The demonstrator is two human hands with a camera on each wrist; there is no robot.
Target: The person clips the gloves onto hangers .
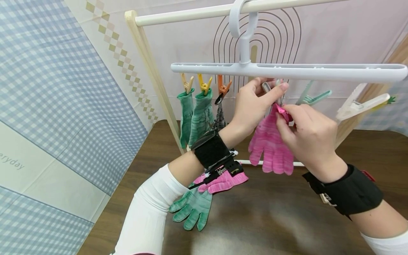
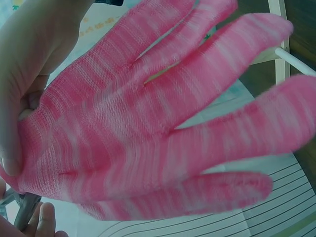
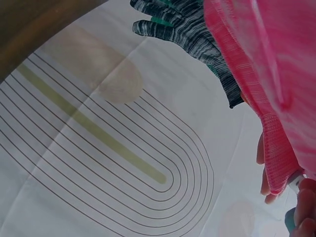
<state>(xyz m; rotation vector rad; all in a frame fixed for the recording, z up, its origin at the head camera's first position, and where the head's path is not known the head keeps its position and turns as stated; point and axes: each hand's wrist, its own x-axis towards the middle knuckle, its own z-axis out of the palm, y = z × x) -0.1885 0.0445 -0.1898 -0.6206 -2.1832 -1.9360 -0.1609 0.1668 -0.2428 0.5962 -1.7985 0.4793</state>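
Left hand (image 1: 247, 108): fingers pinch a gray clip (image 1: 266, 87) just under the hanger. Right hand (image 1: 313, 134): fingers grasp the cuff of a pink glove (image 1: 271, 147), cuff bunched up between thumb and fingers. Glove hangs cuff up, tips down, below the hanger, between the two hands. Gray clip right at the cuff; whether it bites the fabric, can't tell, fingers in the way. Left wrist view: same glove spread large across the view, clip at cuff end.

Same hanger (image 1: 287, 72), white, hooked over the rack's top rail (image 1: 188, 15). Left of the hands, a row of clips: tan clip (image 1: 187, 84) and yellow clip (image 1: 204, 85), each with a green glove below; orange clip (image 1: 224, 86) with a black-and-gray glove, partly behind left forearm. Right of the hands: pale green clip (image 1: 315, 97), then white clip (image 1: 360, 106), both below the hanger.

Below left forearm, on the brown tabletop (image 1: 255, 209): second pink glove (image 1: 224, 182) overlapping a loose green glove (image 1: 194, 207). Black strap on each wrist, white sleeves. Blue checked cloth (image 1: 63, 71) at left; pale backdrop (image 1: 191, 46) with arch lines behind the rack.
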